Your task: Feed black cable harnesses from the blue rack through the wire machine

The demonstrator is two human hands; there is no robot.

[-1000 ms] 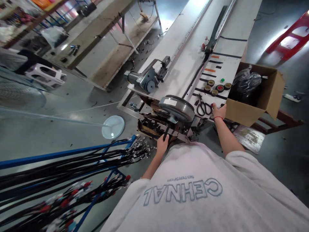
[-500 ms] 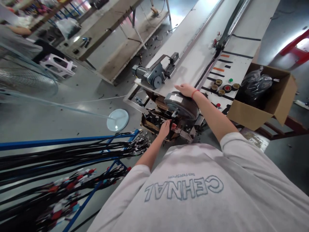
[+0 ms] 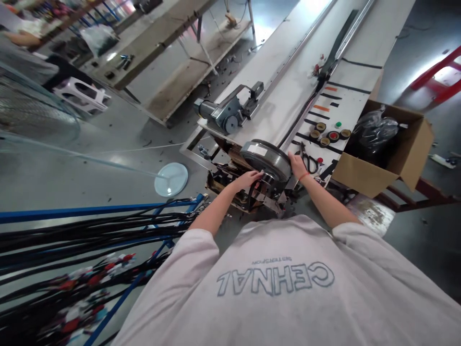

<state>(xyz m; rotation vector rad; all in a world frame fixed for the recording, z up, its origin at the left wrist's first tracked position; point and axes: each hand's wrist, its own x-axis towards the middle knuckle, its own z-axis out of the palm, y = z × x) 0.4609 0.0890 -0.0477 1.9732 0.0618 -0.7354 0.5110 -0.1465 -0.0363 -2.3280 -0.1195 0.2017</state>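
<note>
A dark, round drum-like machine part (image 3: 271, 156) with a white label on its upper face stands tilted at the near end of the long white table. My right hand (image 3: 298, 166) is closed against the drum's right rim, its fingertips at the edge. Pinched together, the fingers of my left hand (image 3: 249, 179) are at the drum's near side, by its hub; what they hold there is hidden. Black-handled scissors (image 3: 308, 159) lie just right of my right hand. Below the drum are machine parts and an open box (image 3: 219, 185), partly covered by my left arm.
A grey motor unit (image 3: 226, 114) sits on the table's left edge. Tape rolls (image 3: 325, 141) and black strips lie at the right, beside a cardboard box (image 3: 370, 174) holding dark bags. Black cables (image 3: 118, 226) hang on a blue rack (image 3: 90, 211) at left. A person's arm (image 3: 21, 38) shows far left.
My right hand has moved from the drum's top to its right rim, uncovering the scissors. My left hand has risen toward the hub. The drum appears turned slightly.
</note>
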